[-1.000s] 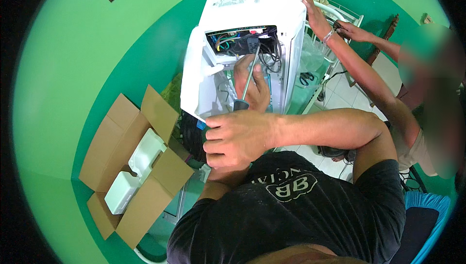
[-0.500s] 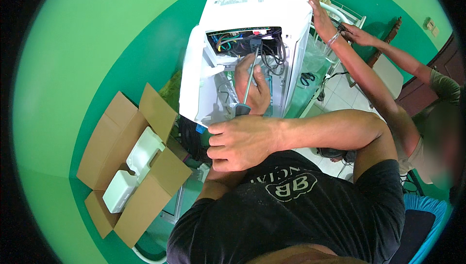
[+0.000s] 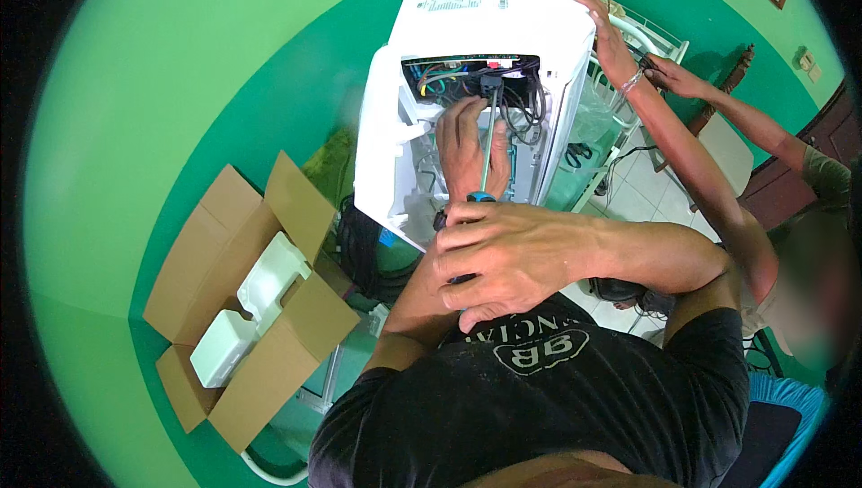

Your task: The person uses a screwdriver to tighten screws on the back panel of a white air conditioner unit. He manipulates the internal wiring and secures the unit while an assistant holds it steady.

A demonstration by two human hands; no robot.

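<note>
A white appliance [image 3: 489, 17] stands in front of me, its opening showing coloured wires [image 3: 440, 79], black cables [image 3: 537, 97] and a dark block [image 3: 490, 84]. My right hand [image 3: 516, 250] is closed around the handle of a screwdriver [image 3: 488, 151]. The shaft points up to the dark block, and its tip meets or overlaps it; contact is unclear. My left hand [image 3: 469, 142] reaches under my right arm into the housing, fingers stretched toward the lower edge of the opening and thumb apart, beside the shaft. Most of the screwdriver handle is covered by my right hand.
Another person's hand [image 3: 611, 35] rests on the appliance's right upper edge; their other hand [image 3: 678, 79] holds something dark. An open cardboard box [image 3: 193, 277] with white foam packing [image 3: 269, 281] stands at left. Black-handled scissors [image 3: 577, 156] lie right of the appliance.
The view has shifted, so the appliance sits further right and slightly lower. My right hand and the screwdriver have moved right, with the shaft now steeper. My left hand's fingers have straightened toward the opening.
</note>
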